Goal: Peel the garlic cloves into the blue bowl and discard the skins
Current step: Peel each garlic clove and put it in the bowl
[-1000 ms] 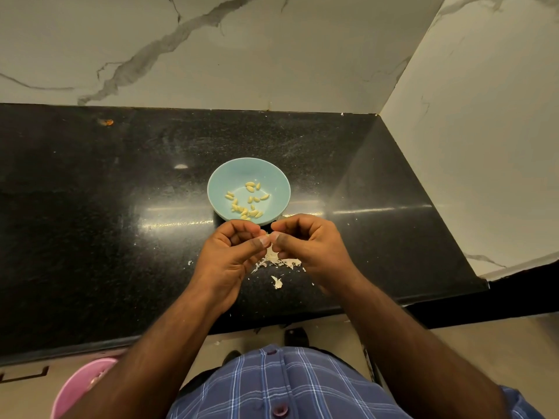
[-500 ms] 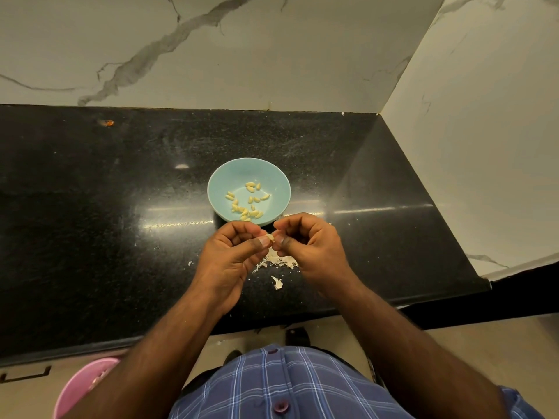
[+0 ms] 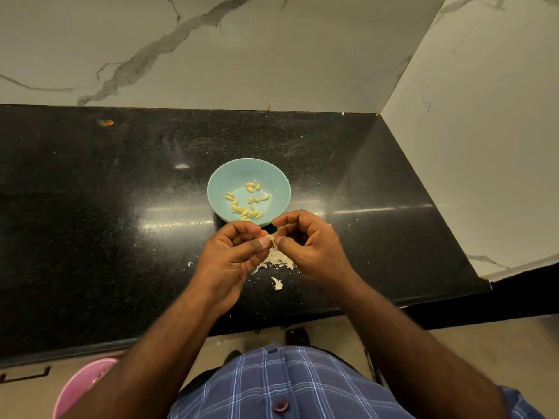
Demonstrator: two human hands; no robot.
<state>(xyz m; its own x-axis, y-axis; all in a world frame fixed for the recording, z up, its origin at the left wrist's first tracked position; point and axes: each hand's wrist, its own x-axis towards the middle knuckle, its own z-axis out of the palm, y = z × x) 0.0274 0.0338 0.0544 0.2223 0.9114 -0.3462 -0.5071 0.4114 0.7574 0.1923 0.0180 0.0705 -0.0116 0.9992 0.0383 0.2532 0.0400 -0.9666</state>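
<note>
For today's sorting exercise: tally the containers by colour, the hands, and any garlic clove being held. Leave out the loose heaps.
blue bowl: 1
pink container: 1
hands: 2 (left hand, right hand)
garlic clove pinched between both hands: 1
Total: 5

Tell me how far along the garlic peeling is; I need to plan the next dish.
Done: a good number of peeled cloves lie in the blue bowl. In hand: the left hand pinches one clove while the right hand pulls its skin. Left: the skins on the counter are not yet discarded.
</note>
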